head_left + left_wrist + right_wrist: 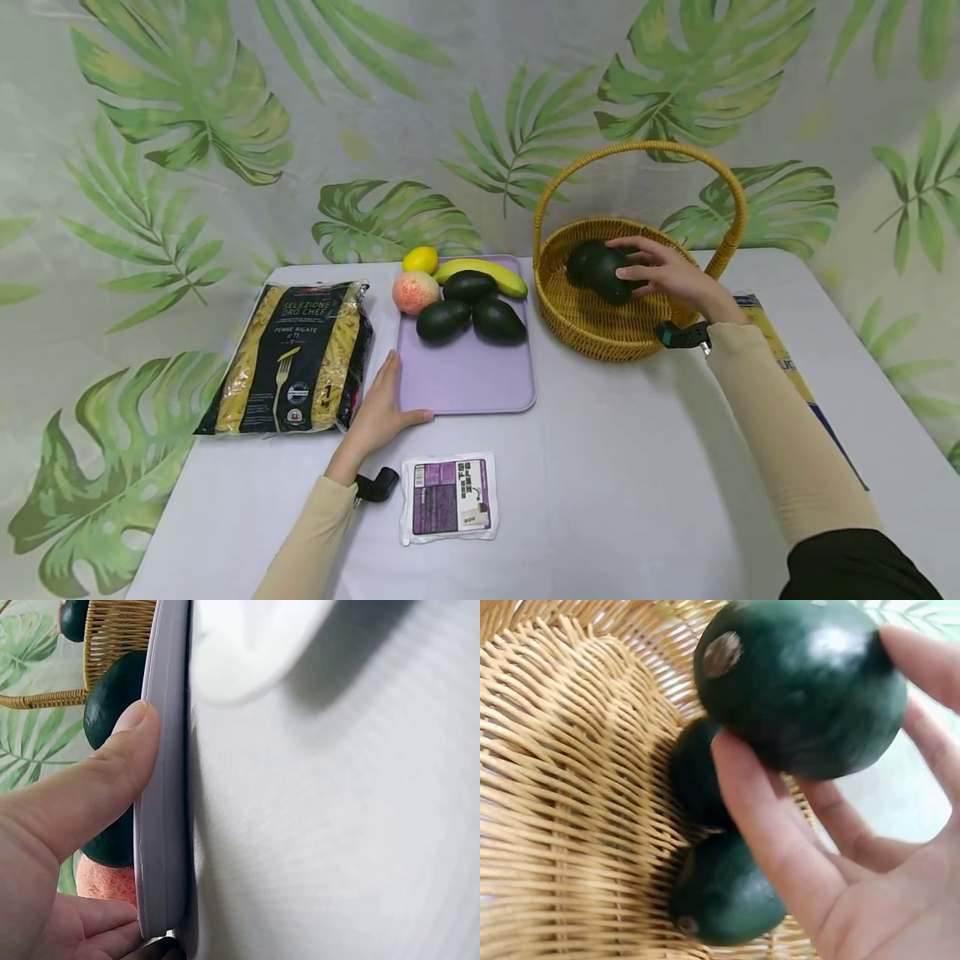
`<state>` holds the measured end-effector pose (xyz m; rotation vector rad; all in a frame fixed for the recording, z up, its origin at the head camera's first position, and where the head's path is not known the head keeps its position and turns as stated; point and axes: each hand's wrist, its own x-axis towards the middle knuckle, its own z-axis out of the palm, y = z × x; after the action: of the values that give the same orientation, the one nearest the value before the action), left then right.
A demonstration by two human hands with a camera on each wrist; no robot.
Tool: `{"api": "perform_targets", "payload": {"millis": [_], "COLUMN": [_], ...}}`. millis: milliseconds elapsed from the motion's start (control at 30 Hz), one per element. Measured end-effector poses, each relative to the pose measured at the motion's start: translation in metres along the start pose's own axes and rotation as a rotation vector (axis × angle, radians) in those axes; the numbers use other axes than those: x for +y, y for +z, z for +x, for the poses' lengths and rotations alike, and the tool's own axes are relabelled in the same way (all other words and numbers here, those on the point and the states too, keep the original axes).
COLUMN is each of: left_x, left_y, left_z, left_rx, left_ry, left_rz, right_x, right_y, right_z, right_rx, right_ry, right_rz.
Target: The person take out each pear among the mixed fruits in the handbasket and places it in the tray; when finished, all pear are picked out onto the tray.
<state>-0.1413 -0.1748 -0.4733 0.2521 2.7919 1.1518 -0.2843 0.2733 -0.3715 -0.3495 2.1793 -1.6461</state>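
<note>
My right hand (667,273) holds a dark green avocado (802,690) between thumb and fingers, inside the wicker basket (592,333) below its tall handle. Two more avocados, one lower (731,889) and one partly covered (697,772), lie in the basket in the right wrist view. At the near left corner of the lilac tray (468,379) is my left hand (379,421). Its thumb touches the tray's front rim and its straight fingers lie along the left side. Three avocados (444,321) sit on the tray with a peach (416,292), a lemon (421,260) and a banana (498,275).
A bag of penne pasta (292,358) lies left of the tray. Nearer me is a white and purple packet (450,498). A yellow and blue package (787,362) lies right of the basket, partly hidden by my right arm. Leaf-patterned cloth hangs behind the table.
</note>
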Motion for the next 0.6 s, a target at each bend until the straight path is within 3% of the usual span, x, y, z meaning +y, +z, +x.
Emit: {"api": "perform_targets", "payload": {"millis": [267,600], "left_x": [0.000,-0.001], "left_y": [0.000,0.000], "left_z": [0.000,-0.001], "left_rx": [0.000,0.007], "left_ry": [0.002,0.010], "left_rz": [0.010,0.001], "right_x": [0.003,-0.001], "right_y": [0.014,0.038], "right_z": [0.012,0.031], "right_rx": [-0.026,-0.029], "right_ry": [0.052,0.122], "right_rz": [-0.063,-0.023]}}
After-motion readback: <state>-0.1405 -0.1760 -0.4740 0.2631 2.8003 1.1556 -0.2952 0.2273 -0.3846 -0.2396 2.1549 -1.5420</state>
